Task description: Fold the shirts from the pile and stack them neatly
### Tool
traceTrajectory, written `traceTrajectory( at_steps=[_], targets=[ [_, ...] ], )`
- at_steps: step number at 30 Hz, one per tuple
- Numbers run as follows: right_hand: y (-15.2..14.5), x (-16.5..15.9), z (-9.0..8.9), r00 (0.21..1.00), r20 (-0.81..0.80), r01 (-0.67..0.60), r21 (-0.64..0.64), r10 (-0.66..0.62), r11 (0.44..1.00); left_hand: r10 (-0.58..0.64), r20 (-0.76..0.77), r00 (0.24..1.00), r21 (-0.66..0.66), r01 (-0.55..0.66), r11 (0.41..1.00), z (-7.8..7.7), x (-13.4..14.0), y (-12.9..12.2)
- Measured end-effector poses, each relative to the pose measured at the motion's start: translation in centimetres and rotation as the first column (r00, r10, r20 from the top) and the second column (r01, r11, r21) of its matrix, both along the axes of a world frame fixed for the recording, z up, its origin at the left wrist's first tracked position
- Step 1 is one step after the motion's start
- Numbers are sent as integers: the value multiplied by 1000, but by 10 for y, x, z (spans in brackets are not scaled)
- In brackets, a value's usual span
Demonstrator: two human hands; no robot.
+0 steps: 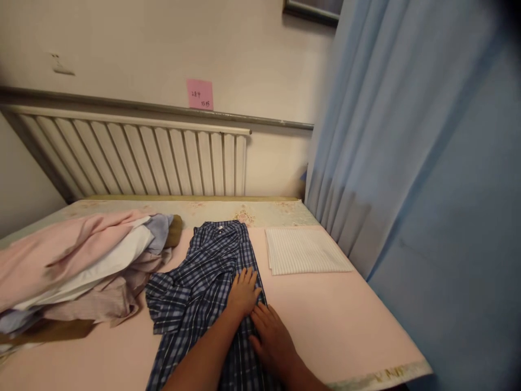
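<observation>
Both hands, left [244, 293] and right [273, 335], flat on plaid shirt [211, 260]; clothes pile [77, 255] left, folded striped cloth [307, 251] right.

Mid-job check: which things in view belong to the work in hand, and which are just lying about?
Belong:
plaid shirt, under the left hand and right hand
pink cover beneath it
probably clothes pile and folded striped cloth, both untouched

Just there:
pink note
radiator
blue curtain
</observation>
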State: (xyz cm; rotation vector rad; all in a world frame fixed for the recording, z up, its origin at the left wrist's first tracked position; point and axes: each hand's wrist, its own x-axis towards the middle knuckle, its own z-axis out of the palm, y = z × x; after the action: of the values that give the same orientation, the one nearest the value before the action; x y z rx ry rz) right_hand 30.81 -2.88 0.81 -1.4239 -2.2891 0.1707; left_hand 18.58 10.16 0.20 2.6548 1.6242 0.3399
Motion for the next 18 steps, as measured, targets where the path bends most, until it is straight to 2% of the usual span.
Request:
traceTrajectory(
  at_steps=[5,10,18],
  targets=[
    [-3,-1,0,993,-97,79,79,-71,994,-39,-10,999,-7,39,999,-1,-16,-30],
    [-2,-1,-6,986,-103,146,157,-131,977,-43,3,999,0,43,999,-3,-25,-67],
    [1,2,-11,975,-90,217,165,-205,962,-34,-36,999,28,35,999,1,-23,-124]
  ],
)
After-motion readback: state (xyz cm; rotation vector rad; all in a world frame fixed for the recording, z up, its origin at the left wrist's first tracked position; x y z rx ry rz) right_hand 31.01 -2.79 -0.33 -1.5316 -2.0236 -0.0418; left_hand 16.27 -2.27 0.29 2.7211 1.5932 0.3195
